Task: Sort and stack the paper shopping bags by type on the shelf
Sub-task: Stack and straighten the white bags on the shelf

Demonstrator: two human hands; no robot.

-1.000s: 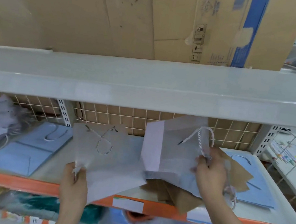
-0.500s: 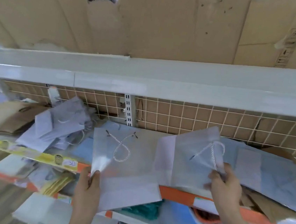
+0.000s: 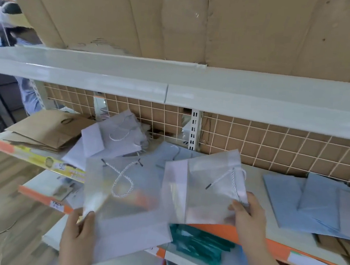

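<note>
My left hand (image 3: pixel 78 232) grips the lower left corner of a flat white paper bag (image 3: pixel 125 209) with a twisted white cord handle. My right hand (image 3: pixel 247 217) pinches the right edge of a second white paper bag (image 3: pixel 202 189) beside it. Both bags hang in front of the orange shelf edge (image 3: pixel 270 243). A loose pile of white bags (image 3: pixel 113 138) lies on the shelf behind them, brown paper bags (image 3: pixel 49 127) lie at the far left, and light blue bags (image 3: pixel 313 201) lie at the right.
A wire grid backing (image 3: pixel 276 147) closes the shelf's rear. The white shelf above (image 3: pixel 174 89) carries cardboard boxes (image 3: pixel 203 23). Lower shelves hold green items (image 3: pixel 199 242). Brown bags (image 3: pixel 343 249) poke out under the blue ones. A person (image 3: pixel 10 22) stands at far left.
My view and both hands have shifted left along the shelf, carrying the two white bags toward the white pile. The blue bags now lie to the right of my right hand.
</note>
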